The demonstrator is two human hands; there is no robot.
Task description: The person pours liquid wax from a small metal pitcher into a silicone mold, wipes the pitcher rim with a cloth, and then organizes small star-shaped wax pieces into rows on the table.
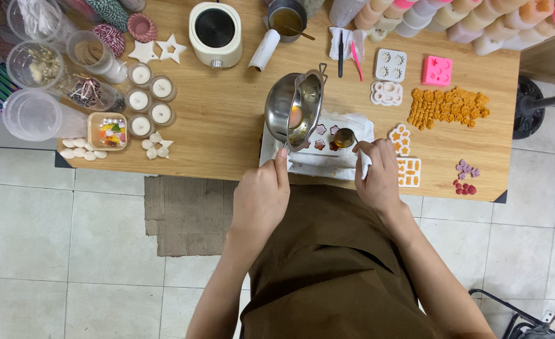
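Two hands: left hand [262,198] grasping one steel pot [293,110], right hand [378,176] grasping one spoon [344,137].

No packages, labels, signs or screens — none visible.

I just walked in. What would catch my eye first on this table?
Probably the shiny steel melting pot, tilted in the person's left hand at the table's near edge, beside a small spoon in the right hand above a white mould tray. To the right lies a bright patch of orange wax shapes.
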